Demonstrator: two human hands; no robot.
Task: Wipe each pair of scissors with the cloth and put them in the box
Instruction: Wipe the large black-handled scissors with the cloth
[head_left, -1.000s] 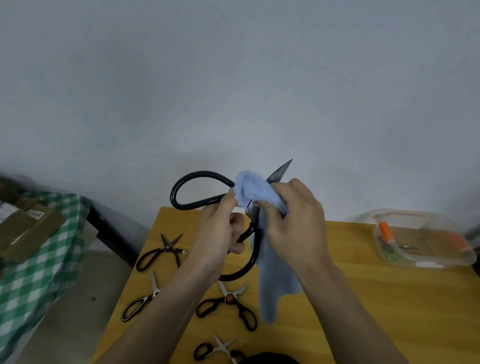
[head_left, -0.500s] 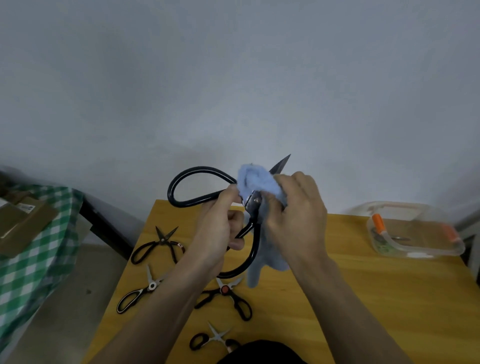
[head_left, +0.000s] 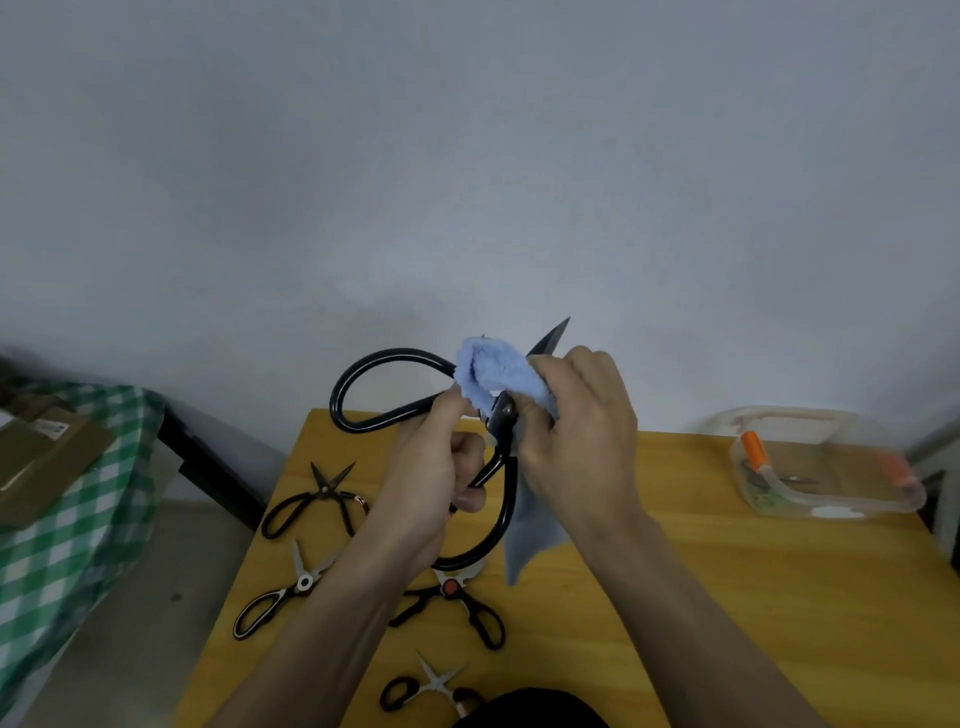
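The left hand (head_left: 436, 467) is gripping the large black scissors (head_left: 395, 395) by a handle loop, holding them raised above the wooden table (head_left: 675, 597), blade tip pointing up and right. The right hand (head_left: 576, 441) is pinching the blue cloth (head_left: 493, 374) around the blades, its tail hanging down. Four smaller scissors are lying near the table's left edge, among them black shears (head_left: 317, 499) and a red-pivot pair (head_left: 452, 603). The clear plastic box (head_left: 826, 467) is sitting at the far right corner, with bare tabletop between it and the hands.
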